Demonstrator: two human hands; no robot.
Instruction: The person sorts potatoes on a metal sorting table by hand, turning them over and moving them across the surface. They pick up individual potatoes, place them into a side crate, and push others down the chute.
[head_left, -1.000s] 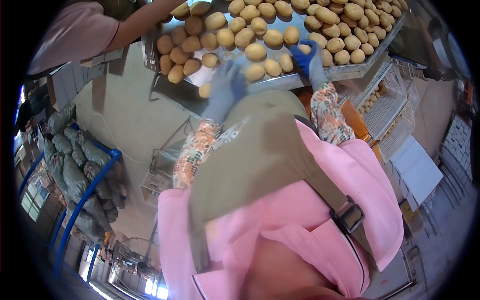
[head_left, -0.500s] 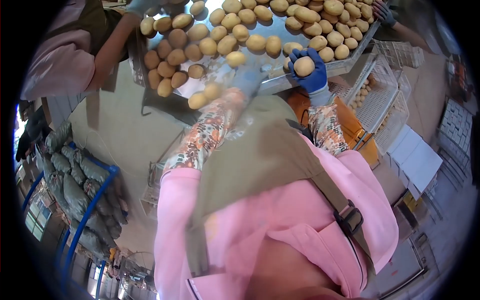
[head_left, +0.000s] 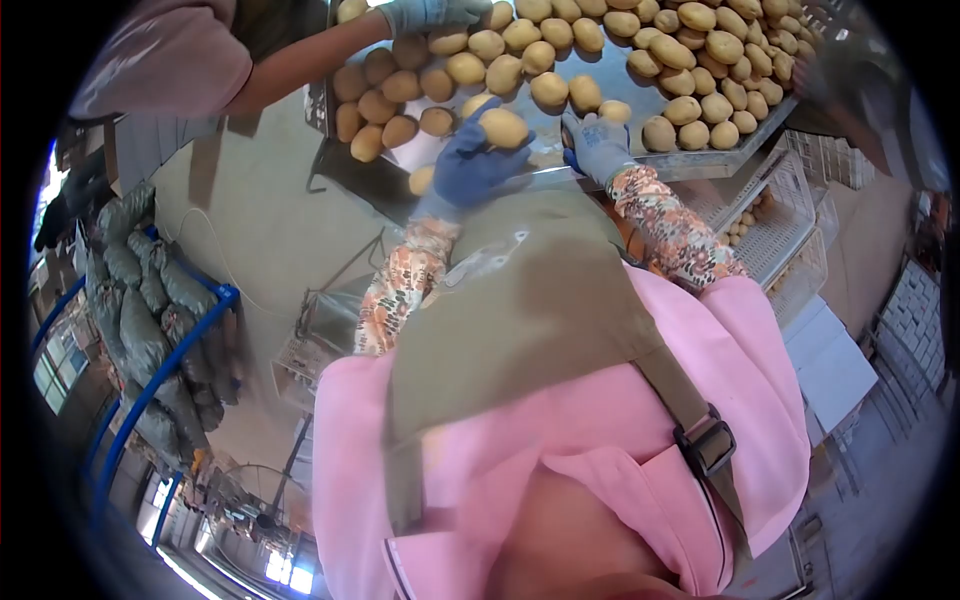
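Note:
My left hand (head_left: 470,172), in a blue-coated glove, is palm up with its fingers closed around a potato (head_left: 503,128). Just right of it, my right hand (head_left: 598,146) is back up over the near edge of the metal table (head_left: 640,172). Its fingers and thumb look apart, though the fingertips are partly hidden. A small potato (head_left: 614,111) lies against the far side of this hand. Behind my left hand another potato (head_left: 476,104) is partly covered, and one more potato (head_left: 421,181) sits by my left wrist.
Browner potatoes (head_left: 378,107) are grouped at the table's left, and a large heap of potatoes (head_left: 725,50) covers the right. A co-worker's gloved hand (head_left: 430,14) reaches in from the upper left. White crates (head_left: 790,205) stand right; filled sacks (head_left: 150,310) lie left.
My left hand, blurred earlier, has turned up with a potato. My right hand has turned over from palm up, and the potato it held is out of its palm. The view has shifted slightly.

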